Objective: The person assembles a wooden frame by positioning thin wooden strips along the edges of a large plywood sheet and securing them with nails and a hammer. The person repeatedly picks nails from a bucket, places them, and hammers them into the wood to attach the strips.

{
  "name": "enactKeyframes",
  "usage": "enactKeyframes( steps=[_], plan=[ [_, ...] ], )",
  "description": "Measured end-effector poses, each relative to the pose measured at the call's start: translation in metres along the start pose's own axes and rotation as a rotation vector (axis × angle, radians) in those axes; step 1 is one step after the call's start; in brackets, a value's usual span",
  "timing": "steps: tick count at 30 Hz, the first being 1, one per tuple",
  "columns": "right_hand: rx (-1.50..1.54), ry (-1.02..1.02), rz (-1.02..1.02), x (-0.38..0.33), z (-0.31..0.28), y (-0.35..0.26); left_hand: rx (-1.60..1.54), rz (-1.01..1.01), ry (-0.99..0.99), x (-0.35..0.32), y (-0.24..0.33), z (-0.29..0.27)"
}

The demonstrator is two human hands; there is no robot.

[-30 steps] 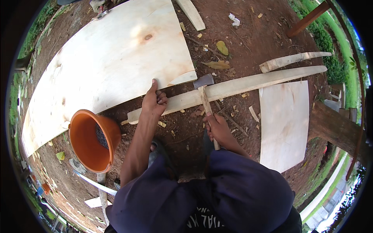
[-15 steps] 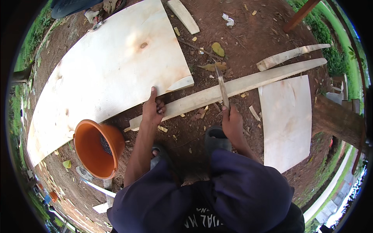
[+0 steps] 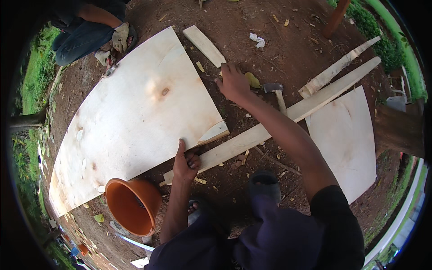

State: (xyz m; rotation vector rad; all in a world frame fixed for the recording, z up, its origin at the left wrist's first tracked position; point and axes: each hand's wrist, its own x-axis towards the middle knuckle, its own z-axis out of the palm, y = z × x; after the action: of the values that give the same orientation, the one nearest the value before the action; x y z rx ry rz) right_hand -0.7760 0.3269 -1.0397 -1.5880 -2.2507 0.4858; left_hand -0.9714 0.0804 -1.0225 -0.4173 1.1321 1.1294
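Observation:
My left hand (image 3: 186,164) has its thumb on the near edge of a large pale plywood sheet (image 3: 130,103), the other fingers curled below that edge, beside a long wooden strip (image 3: 243,138). Stretched far forward, my right hand (image 3: 235,85) is empty, with thumb and fingers apart. Its fingertips are at the near end of a short wooden plank (image 3: 203,45); whether they touch it I cannot tell. A hammer (image 3: 273,87) lies right of that hand, its wooden handle reaching toward the long strip.
An orange bucket (image 3: 130,204) stands by my left forearm. Another person's gloved hand (image 3: 120,38) is near a red-handled tool (image 3: 110,68) at the sheet's far left edge. A smaller plywood piece (image 3: 344,139) and a rough wood offcut (image 3: 335,67) lie on the right.
My right hand has let go of the hammer, which now lies on the ground, and has moved forward and left to the short plank. My left hand stays at the sheet's edge.

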Motion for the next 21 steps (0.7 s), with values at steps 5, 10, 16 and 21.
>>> enactKeyframes(
  steps=[5, 10, 16, 21],
  plan=[
    [-0.107, 0.128, 0.078, 0.054, 0.028, 0.014, 0.216, 0.030, 0.041, -0.011, 0.002, 0.015],
    [0.114, 0.039, 0.144, 0.018, -0.010, 0.000, 0.192, 0.085, 0.009, -0.010, 0.004, -0.012],
    [-0.054, -0.780, 0.239, -0.048, -0.116, 0.014, 0.244, 0.079, 0.033, -0.014, 0.004, 0.008],
    [0.103, -0.300, 0.184, -0.055, -0.062, 0.013, 0.193, 0.087, 0.022, -0.006, 0.002, 0.001]
  ],
)
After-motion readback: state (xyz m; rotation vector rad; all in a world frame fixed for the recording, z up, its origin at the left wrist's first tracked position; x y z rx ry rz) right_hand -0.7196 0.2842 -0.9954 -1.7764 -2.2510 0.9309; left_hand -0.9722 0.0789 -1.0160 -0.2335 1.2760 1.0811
